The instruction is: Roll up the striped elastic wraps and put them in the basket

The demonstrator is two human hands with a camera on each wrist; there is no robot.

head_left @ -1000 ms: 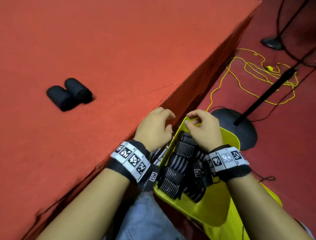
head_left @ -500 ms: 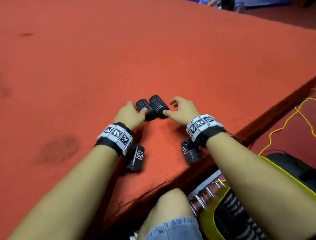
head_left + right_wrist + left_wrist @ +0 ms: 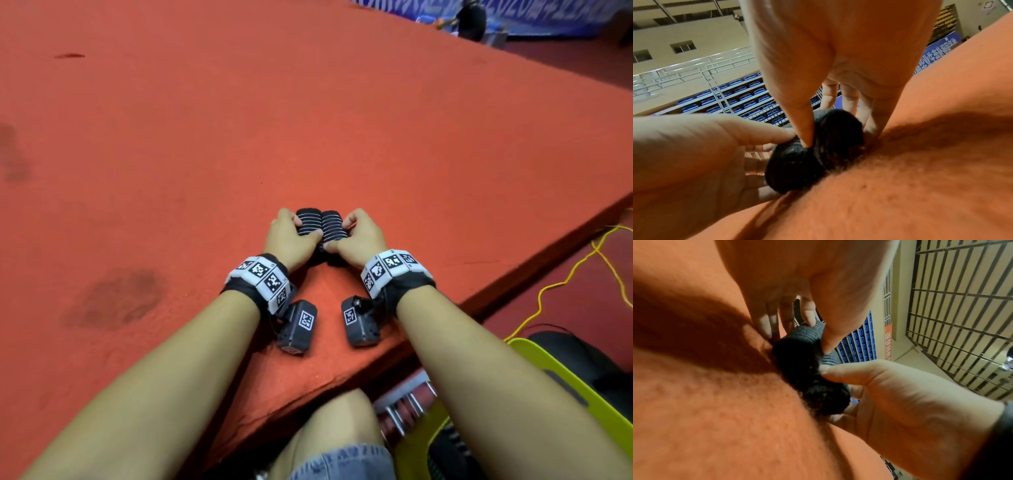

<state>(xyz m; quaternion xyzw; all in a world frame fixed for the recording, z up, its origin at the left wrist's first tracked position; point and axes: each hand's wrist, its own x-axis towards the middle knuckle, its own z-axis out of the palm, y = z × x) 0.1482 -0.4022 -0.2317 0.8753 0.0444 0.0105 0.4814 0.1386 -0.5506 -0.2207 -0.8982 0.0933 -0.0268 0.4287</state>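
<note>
Two rolled wraps lie touching on the red mat [image 3: 308,120]. The left hand [image 3: 289,236] clasps the left roll [image 3: 306,222]; the right hand [image 3: 356,240] clasps the right roll [image 3: 331,224], probably for lifting together to the yellow basket [image 3: 548,373], near the right forearm. Wrist views alone show thumbs above, fingers curled outside each roll.

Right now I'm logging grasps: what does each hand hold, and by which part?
Left hand grips the left rolled wrap round its side; right hand grips the right rolled wrap likewise.
</note>
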